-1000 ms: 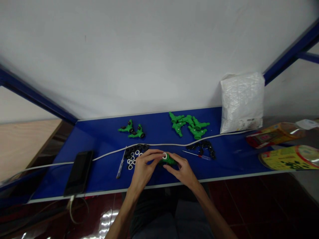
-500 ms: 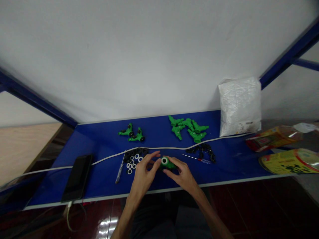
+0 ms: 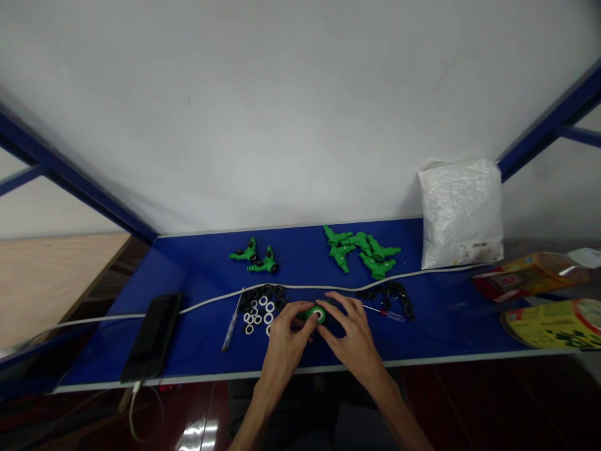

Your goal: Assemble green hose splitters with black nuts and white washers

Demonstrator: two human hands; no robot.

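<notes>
A green Y-shaped hose splitter (image 3: 310, 312) is between my hands above the front of the blue table, its round end with a white ring (image 3: 318, 315) turned up. My left hand (image 3: 286, 335) is closed round the splitter's left side, its thumb pressing at the ring. My right hand (image 3: 350, 329) has its index finger and thumb at the right side of that end, closed on it. White rings (image 3: 263, 300) and black rings (image 3: 267, 290) lie left of my hands. To the right are small black parts (image 3: 394, 289) and a screwdriver with a clear handle (image 3: 395, 316).
More green splitters (image 3: 359, 241) lie in a group at the back, and two with black parts (image 3: 264, 264) further left. A second screwdriver (image 3: 230, 332), a phone (image 3: 153, 338) and a white cable (image 3: 216, 293) are on the table. A white package (image 3: 462, 213) and bottles (image 3: 554, 322) stand right.
The splitter's end has tipped and shifted slightly right. My left thumb has moved onto the ring, and my right fingers have spread wider around it. The camera view has shifted a little.
</notes>
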